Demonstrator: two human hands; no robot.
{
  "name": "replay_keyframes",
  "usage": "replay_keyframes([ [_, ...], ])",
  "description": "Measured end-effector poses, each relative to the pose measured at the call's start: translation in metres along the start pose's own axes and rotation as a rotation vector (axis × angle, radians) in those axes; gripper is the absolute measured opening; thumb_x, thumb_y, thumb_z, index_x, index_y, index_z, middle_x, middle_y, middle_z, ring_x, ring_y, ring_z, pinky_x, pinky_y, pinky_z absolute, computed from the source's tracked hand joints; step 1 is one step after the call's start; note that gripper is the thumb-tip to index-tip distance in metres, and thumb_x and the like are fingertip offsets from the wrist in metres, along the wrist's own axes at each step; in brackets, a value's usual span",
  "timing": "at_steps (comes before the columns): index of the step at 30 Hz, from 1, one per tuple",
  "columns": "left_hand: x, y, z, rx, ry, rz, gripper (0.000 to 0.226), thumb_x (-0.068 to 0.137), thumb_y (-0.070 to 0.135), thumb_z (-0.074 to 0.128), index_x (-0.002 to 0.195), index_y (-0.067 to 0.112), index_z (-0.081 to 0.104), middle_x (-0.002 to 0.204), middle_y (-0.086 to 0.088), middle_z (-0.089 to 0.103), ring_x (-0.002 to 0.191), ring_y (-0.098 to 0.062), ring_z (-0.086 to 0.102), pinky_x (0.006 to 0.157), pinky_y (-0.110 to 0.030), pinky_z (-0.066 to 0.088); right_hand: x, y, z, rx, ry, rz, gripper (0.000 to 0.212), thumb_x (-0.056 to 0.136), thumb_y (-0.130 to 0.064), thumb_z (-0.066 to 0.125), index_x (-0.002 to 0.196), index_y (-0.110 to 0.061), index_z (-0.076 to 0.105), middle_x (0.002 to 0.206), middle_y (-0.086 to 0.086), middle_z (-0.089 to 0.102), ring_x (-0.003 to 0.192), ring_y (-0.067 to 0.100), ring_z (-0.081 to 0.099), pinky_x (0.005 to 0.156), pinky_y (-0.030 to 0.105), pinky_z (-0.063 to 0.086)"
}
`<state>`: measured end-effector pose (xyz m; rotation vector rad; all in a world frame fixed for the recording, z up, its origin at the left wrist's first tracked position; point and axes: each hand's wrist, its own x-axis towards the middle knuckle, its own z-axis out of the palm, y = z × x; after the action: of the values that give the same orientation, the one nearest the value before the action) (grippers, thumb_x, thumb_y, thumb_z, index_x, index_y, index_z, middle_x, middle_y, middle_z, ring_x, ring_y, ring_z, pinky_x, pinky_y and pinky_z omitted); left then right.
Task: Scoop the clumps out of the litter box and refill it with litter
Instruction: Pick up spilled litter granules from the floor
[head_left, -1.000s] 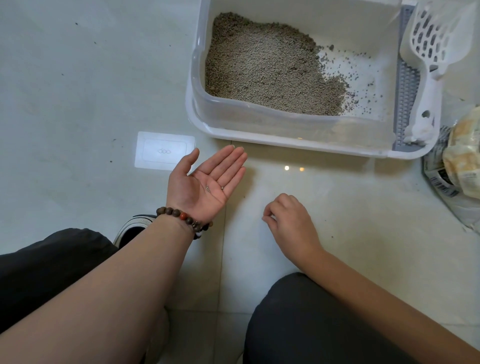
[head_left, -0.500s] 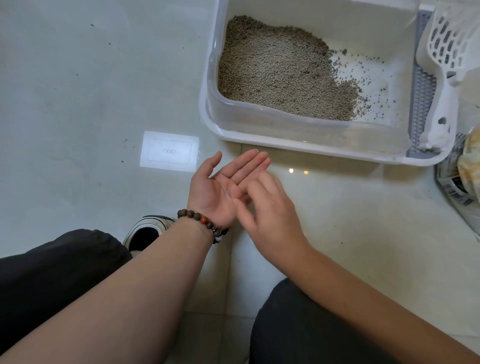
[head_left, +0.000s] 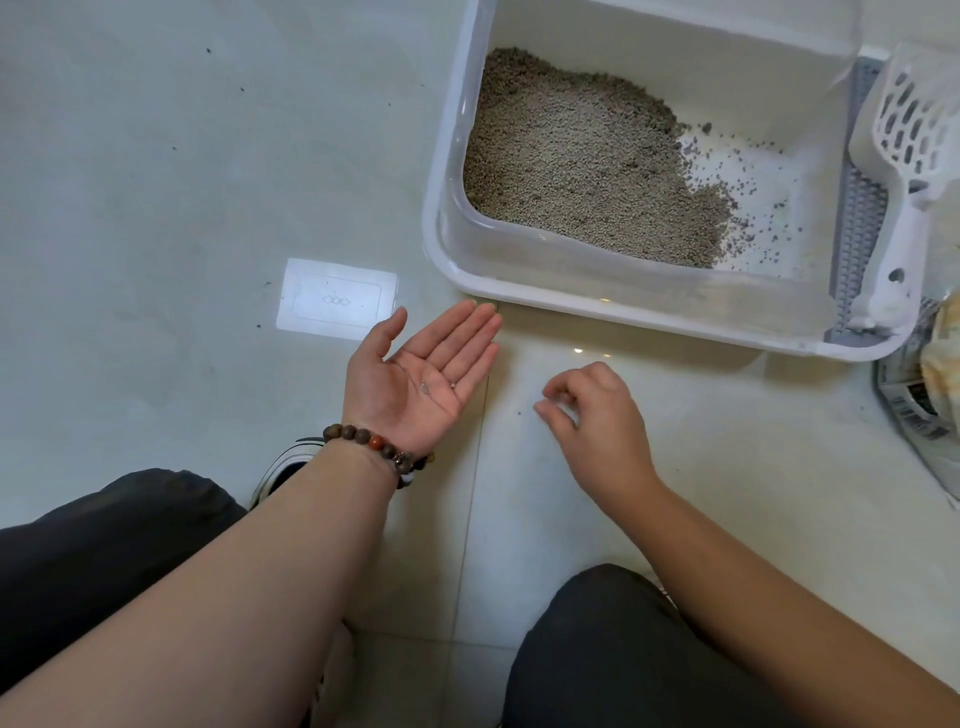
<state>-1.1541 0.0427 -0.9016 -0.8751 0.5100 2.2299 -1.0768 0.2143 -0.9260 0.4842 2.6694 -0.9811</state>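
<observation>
The white litter box stands on the tiled floor at the upper right. Grey litter is heaped against its left side, and the right part of its bottom is nearly bare. A white slotted scoop leans on the box's right edge. My left hand lies flat, palm up, in front of the box, with a few litter granules on the palm. My right hand hovers low over the floor to the right, fingers loosely curled. I see nothing held in them. A dark speck lies just off its fingertips.
A grey ribbed step runs along the box's right side under the scoop. A crumpled bag lies at the right edge. A white label is stuck to the floor left of my left hand. My knees and a shoe are below.
My right hand reached over my left palm half a second ago, then moved back right and down to the floor. My left hand stayed flat, palm up.
</observation>
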Motion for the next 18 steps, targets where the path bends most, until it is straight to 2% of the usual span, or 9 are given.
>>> replay_keyframes([
  [5, 0.001, 0.002, 0.000, -0.018, -0.005, -0.002, 0.052, 0.094, 0.035, 0.041, 0.099, -0.006, 0.071, 0.118, -0.021, 0.066, 0.110, -0.030, 0.064, 0.097, -0.045, 0.047, 0.011, -0.003, 0.013, -0.164, -0.106, -0.054, 0.019, 0.082, -0.024, 0.070, 0.095, -0.011, 0.065, 0.096, 0.001, 0.052, 0.098, 0.020, 0.048, 0.078, 0.025, 0.034],
  [18, -0.001, -0.005, -0.002, -0.017, 0.003, -0.036, 0.051, 0.093, 0.035, 0.042, 0.101, -0.006, 0.071, 0.119, -0.022, 0.065, 0.111, -0.031, 0.063, 0.098, -0.045, 0.047, 0.006, -0.007, 0.024, -0.243, -0.114, -0.208, 0.006, 0.083, -0.013, 0.065, 0.083, -0.007, 0.064, 0.087, 0.008, 0.055, 0.087, 0.029, 0.053, 0.076, 0.036, 0.042],
])
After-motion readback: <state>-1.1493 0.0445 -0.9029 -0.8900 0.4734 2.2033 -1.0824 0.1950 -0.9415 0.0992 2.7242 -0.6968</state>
